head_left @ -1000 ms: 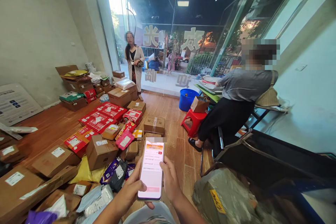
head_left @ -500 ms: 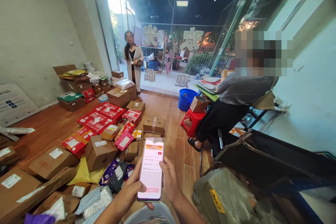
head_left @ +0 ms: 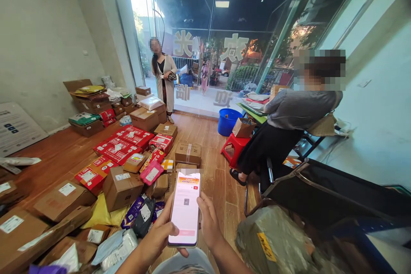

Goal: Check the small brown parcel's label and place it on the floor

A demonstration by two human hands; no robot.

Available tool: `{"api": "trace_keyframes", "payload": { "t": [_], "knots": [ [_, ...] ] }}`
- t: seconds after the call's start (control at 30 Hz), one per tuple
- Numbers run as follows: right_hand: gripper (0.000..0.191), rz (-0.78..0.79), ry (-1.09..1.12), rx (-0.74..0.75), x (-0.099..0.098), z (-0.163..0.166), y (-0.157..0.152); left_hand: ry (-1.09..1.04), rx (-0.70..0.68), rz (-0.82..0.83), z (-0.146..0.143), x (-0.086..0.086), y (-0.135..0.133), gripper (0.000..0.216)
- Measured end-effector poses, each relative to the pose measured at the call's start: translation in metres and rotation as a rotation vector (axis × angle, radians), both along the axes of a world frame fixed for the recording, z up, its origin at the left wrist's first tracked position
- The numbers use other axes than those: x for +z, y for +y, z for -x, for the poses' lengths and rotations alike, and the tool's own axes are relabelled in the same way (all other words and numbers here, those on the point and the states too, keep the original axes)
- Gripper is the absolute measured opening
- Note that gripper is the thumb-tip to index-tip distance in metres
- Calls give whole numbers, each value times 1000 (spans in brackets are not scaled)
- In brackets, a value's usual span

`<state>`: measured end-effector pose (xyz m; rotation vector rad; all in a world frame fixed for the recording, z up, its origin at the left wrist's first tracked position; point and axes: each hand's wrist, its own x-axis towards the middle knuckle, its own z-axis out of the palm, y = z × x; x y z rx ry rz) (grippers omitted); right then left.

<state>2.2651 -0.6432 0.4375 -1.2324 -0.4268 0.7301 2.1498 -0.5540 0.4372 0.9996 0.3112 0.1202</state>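
Observation:
I hold a smartphone [head_left: 185,208] upright in front of me with both hands. Its pink and white screen shows a small square code in the middle. My left hand [head_left: 159,233] wraps the phone's left edge, thumb lying over the lower screen. My right hand [head_left: 208,222] grips the right edge from behind. Below the phone a white rounded thing [head_left: 184,262] shows at the frame's bottom edge.
Several cardboard boxes [head_left: 122,186] and red parcels [head_left: 119,146] cover the wooden floor on the left. A person in grey [head_left: 290,124] sits by a green table [head_left: 255,113], near a red stool [head_left: 236,147] and blue bucket [head_left: 228,120]. Another person [head_left: 163,78] stands at the glass door. A wrapped parcel [head_left: 272,239] lies at my right.
The phone screen switched from lines of text to a small square code. The seated person turned their head a little. My hands barely moved.

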Motion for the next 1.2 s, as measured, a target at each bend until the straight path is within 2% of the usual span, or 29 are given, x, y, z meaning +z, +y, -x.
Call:
{"api": "trace_keyframes", "payload": {
  "t": [0.13, 0.33, 0.57, 0.7, 0.83, 0.97, 1.2],
  "knots": [
    [41, 5, -26, -32, -4, 0, 1, 3, 6, 2, 0, 1, 1, 103],
    [34, -45, 31, 24, -9, 1, 5, -3, 5, -2, -1, 2, 4, 104],
    [46, -16, 15, 21, -14, 1, 14, 17, 7, -37, 0, 3, 8, 106],
    [54, 3, 27, 25, -11, 5, 15, 38, 37, -18, 3, 7, 10, 109],
    [54, -3, 69, 50, -12, 13, 17, 60, 93, 31, 11, 9, 13, 107],
    [50, -27, 152, 111, -22, 23, 26, 62, 167, 68, 23, 1, 15, 101],
    [50, -3, 110, 284, -32, 31, 41, 85, 412, 69, 40, -11, -5, 102]
  ]
}}
